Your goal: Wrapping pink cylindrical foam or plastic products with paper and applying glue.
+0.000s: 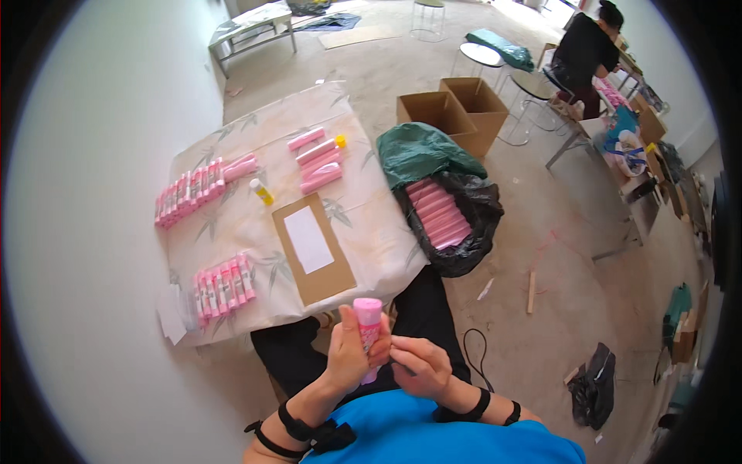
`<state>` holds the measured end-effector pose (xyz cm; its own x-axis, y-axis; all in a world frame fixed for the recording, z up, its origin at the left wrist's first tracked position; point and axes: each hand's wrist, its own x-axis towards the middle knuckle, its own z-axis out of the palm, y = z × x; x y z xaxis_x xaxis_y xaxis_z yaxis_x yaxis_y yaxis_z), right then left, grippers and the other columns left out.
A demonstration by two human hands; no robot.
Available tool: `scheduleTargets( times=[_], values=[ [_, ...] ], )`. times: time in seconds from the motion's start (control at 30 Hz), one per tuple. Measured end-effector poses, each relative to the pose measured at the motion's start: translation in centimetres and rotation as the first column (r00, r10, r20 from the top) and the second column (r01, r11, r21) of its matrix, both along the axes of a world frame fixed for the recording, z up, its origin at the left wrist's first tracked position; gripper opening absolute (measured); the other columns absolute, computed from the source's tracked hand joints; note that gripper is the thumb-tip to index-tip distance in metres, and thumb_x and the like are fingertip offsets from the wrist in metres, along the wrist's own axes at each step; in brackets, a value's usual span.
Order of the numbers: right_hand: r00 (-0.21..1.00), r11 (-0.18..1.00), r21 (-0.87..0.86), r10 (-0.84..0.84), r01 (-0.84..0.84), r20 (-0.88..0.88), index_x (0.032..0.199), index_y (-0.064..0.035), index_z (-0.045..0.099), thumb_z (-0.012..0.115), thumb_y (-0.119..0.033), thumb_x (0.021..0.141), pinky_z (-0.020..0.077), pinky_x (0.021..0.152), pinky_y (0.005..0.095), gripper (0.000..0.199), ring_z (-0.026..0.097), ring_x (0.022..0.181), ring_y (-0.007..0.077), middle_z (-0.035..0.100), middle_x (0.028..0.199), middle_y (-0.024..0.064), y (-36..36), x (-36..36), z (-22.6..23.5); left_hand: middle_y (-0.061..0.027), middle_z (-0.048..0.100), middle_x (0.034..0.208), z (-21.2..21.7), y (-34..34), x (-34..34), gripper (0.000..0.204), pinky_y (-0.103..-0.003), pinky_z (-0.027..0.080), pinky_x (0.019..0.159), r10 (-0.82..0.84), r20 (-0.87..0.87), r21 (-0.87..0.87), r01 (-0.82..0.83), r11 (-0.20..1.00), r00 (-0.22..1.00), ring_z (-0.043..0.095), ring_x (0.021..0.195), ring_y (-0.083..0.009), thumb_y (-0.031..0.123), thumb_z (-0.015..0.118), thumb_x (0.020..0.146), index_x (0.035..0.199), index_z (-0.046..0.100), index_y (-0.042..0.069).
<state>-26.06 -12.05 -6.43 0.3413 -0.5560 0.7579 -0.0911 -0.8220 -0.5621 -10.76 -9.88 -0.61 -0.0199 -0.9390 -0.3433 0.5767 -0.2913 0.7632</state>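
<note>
Along the left edge of the low cloth-covered table (232,232), two batches of pink tubes: a long row (193,189) toward the far left corner, a shorter row (222,284) by the near left corner. Mid-table, a small yellow-capped glue bottle (261,192), then a brown card with a white sheet on it (311,246) reaching toward the near edge, and loose pink tubes (317,158) toward the far edge.

Below the near edge, over the lap: left hand (352,354) wrapped around an upright pink tube (368,329), fingers pressed together on its body, cap end up. Just right of it, right hand (420,365), fingertips pinched in beside the tube's lower part; whether anything thin sits between them cannot be told.

Judged from this: one tube being dressed or labelled in hand, others already finished in rows. Next move likely calls for steady turning of the tube against the right fingertips, then a free spot in a row.

Off the right edge, on the floor, a black bag of pink tubes (448,220) under a green bag (421,153), cardboard boxes (456,108) beyond. Far right, another person (585,54) at a separate table.
</note>
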Motion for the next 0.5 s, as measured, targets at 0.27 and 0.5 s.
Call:
scheduleTargets(
  times=[0.27, 0.5],
  values=[
    [0.997, 0.998, 0.011, 0.054, -0.055, 0.057, 0.114, 0.0035, 0.062, 0.069, 0.004, 0.079, 0.0586, 0.075, 0.0347, 0.036, 0.069, 0.089, 0.0275, 0.065, 0.11, 0.0172, -0.2, 0.4, 0.3, 0.0015, 0.041, 0.056, -3.6, 1.1, 0.7, 0.068, -0.024, 0.032, 0.04, 0.09, 0.141, -0.016, -0.089, 0.996, 0.986, 0.04, 0.045, -0.0102, 0.066, 0.021, 0.099, 0.077, 0.049, 0.008],
    [0.984, 0.968, -0.183, -0.178, 0.171, -0.02, 0.105, 0.0068, 0.065, 0.062, -0.012, 0.091, 0.0567, 0.078, 0.0426, 0.023, 0.068, 0.093, 0.0294, 0.066, 0.104, 0.0177, 0.3, -1.9, 1.4, -0.0029, 0.054, 0.074, -7.5, 0.7, 2.0, 0.059, -0.027, 0.04, 0.045, 0.012, 0.115, 0.095, -0.023, 0.995, 0.993, 0.05, 0.056, -0.0146, 0.069, 0.039, 0.093, 0.104, 0.055, 0.013]
  ],
)
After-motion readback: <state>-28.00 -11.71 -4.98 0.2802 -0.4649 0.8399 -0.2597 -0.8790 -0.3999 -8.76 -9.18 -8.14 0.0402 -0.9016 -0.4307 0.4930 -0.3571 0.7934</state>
